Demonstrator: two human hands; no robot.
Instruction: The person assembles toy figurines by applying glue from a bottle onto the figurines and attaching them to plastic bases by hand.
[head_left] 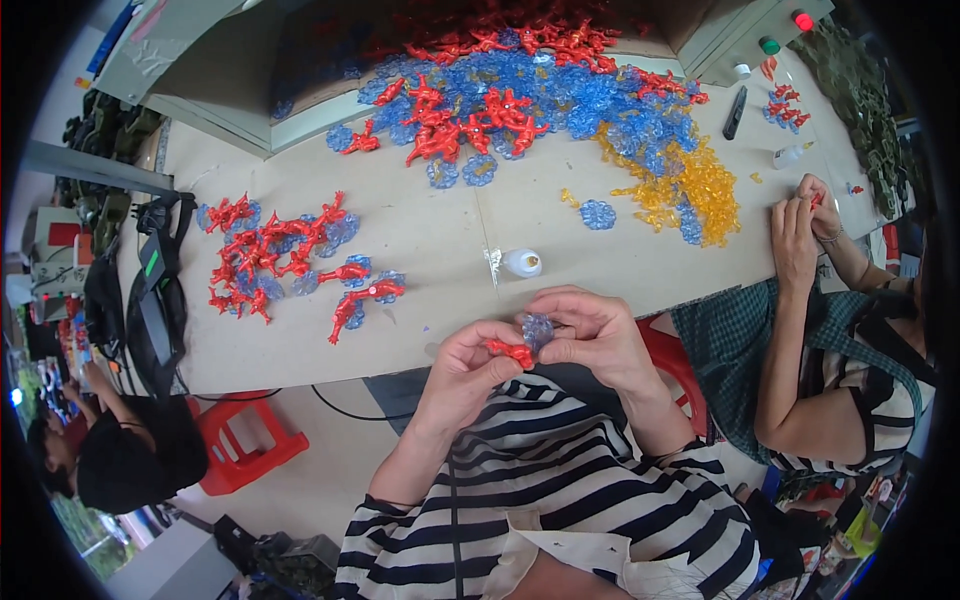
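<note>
Close to the table's front edge, my left hand (462,372) pinches a small red plastic figure (511,351). My right hand (598,338) holds a translucent blue, flower-shaped disc (537,331) between thumb and fingers. Figure and disc meet between the hands; whether they are joined, I cannot tell. Just beyond my hands stands a white squeeze bottle (522,262). To the left lies a cluster of red figures (262,250) on blue discs. One red figure on a disc (366,296) lies nearest my left hand.
A heap of blue discs (560,95) and red figures (470,125) fills the far middle, beside yellow translucent pieces (690,195). A single blue disc (598,214) lies apart. At right, a co-worker's hands (795,235) work near another bottle (790,155). A red stool (245,440) stands lower left.
</note>
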